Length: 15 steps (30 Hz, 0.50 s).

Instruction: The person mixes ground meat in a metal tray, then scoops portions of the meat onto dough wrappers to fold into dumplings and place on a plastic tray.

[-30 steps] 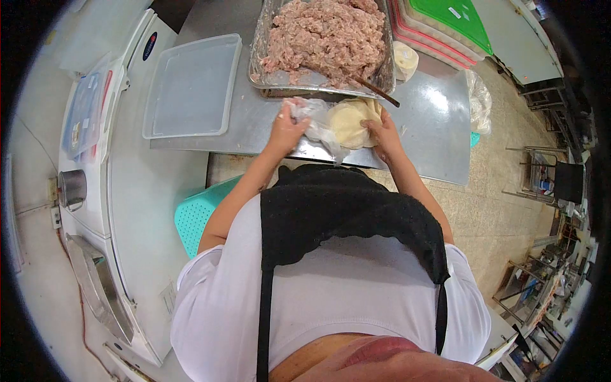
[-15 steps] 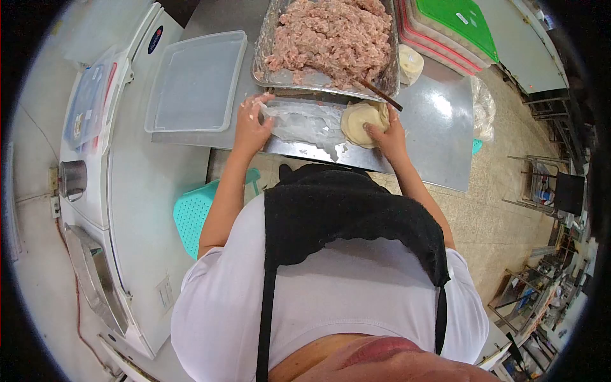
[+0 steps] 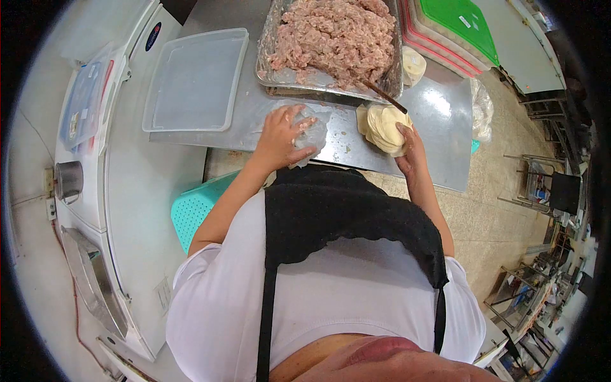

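Note:
My left hand (image 3: 280,139) presses down on a crumpled clear plastic bag (image 3: 316,135) near the table's front edge, its fingers curled over the bunched film. Bits of pale residue stick to those fingers. In my right hand (image 3: 412,151) is a stack of round dough wrappers (image 3: 384,129), slightly fanned, gripped at its right side with the thumb on top. Just beyond both hands stands a metal tray (image 3: 299,81) heaped with raw ground meat filling (image 3: 337,41). A brown stick-like handle (image 3: 386,97) leans over the tray's near right corner, above the wrappers.
A translucent plastic lid (image 3: 194,83) lies at the left of the steel table (image 3: 439,140). More round wrappers (image 3: 412,65) sit right of the tray, beside stacked containers with a green lid (image 3: 459,28). A turquoise basket (image 3: 194,210) is below left, by a white refrigerator (image 3: 143,191).
The plastic bag, stretched out flat before, is now bunched under my left hand, which has moved right and nearer. My right hand has shifted slightly right with the wrappers, now fanned.

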Each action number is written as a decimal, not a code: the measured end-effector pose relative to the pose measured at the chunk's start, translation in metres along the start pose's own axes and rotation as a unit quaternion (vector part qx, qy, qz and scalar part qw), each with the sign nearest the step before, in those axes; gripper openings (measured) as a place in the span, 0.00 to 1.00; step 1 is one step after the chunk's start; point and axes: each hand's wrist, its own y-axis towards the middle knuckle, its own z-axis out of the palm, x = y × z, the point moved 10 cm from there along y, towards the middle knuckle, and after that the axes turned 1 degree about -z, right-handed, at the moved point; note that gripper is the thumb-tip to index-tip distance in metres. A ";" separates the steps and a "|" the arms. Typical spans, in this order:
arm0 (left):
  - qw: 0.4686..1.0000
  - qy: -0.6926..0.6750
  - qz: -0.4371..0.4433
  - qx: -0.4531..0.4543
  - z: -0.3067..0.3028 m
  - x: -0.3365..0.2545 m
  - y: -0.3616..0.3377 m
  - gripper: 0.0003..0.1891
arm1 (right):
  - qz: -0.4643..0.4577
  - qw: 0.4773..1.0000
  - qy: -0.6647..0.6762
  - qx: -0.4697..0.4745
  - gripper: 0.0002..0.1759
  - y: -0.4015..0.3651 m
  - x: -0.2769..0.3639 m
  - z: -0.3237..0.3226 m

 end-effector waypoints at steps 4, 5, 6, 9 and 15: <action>0.991 -0.044 -0.081 0.096 0.045 0.042 -0.012 0.19 | -0.006 1.000 -0.028 -0.005 0.24 -0.007 0.003 0.004; 0.982 -0.079 -0.116 0.130 0.053 0.055 -0.015 0.17 | -0.005 1.000 -0.028 0.001 0.25 -0.010 0.004 0.007; 0.981 -0.080 -0.117 0.130 0.052 0.059 -0.013 0.17 | -0.003 1.000 -0.027 0.007 0.26 -0.013 0.005 0.011; 0.980 -0.132 -0.139 -0.060 0.007 0.076 -0.003 0.16 | 0.004 0.999 -0.039 0.010 0.29 -0.025 0.010 0.023; 0.977 -0.104 -0.115 -0.144 -0.031 0.090 -0.011 0.13 | 0.019 0.990 -0.136 0.031 0.35 -0.032 -0.004 0.058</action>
